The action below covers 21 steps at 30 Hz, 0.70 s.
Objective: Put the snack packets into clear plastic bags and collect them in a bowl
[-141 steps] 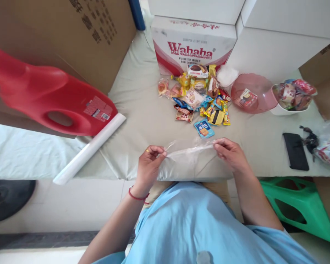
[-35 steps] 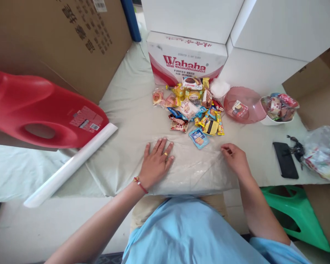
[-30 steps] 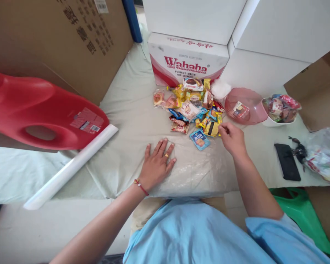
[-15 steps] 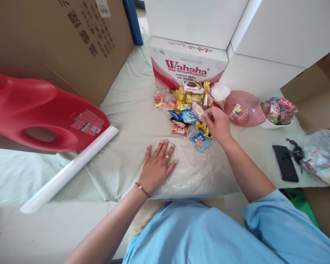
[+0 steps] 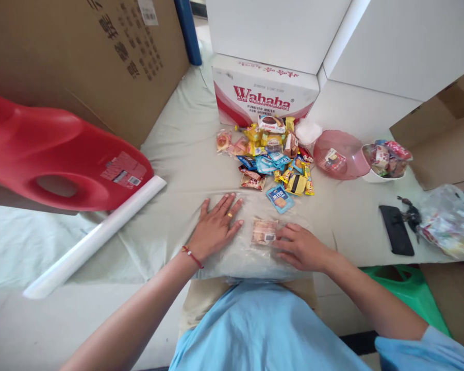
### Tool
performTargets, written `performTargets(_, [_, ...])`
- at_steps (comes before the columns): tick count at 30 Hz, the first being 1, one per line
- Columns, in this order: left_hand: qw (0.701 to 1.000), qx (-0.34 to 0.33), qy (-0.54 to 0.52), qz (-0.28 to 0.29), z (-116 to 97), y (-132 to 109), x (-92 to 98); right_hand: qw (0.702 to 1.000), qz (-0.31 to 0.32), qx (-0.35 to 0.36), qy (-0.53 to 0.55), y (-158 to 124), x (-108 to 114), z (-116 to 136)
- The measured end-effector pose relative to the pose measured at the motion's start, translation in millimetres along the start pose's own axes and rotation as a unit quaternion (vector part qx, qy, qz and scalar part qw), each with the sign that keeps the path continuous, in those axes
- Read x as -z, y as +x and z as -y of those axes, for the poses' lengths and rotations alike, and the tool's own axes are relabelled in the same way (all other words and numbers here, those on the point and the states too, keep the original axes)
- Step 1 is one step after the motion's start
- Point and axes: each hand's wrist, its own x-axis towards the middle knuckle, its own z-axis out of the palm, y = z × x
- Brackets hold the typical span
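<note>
head view: my left hand lies flat, palm down, fingers spread wide and holding nothing. it looks to rest on clear film over the tabletop, though the film's edges are hard to trace. my right hand is at the right edge of the snack pack, fingers parted and loosely bent; can't tell if they pinch that edge or only touch it. pack sits between my hands, barcode up, on the near side of the blue packet, with the snack pile farther back.

to place it well, i'd keep the left palm down as an anchor so the thin film doesn't ruck up. i'd set the pack square, then let go straight up, since dragging could pull the film along. leaving margin all round seems wise.
</note>
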Motion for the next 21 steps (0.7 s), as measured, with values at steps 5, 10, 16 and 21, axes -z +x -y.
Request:
performTargets(5, [1.000,0.009,0.002,-0.004,0.5,2.3,-0.6,0.995,-0.043,-0.085,0.013,15.5,1.1,0.6])
performTargets(10, [1.000,0.010,-0.009,-0.006,7.3,7.7,1.0,0.997,-0.003,-0.075,-0.002,30.7,-13.6,-2.5])
performTargets(16, [1.000,0.019,-0.016,-0.013,9.6,9.2,3.3,0.982,-0.115,-0.137,0.060,36.4,23.9,-45.6])
performTargets(21, [1.000,0.018,-0.016,-0.013,9.1,8.6,2.7,0.874,-0.232,-0.413,-0.107,80.6,72.5,-137.9])
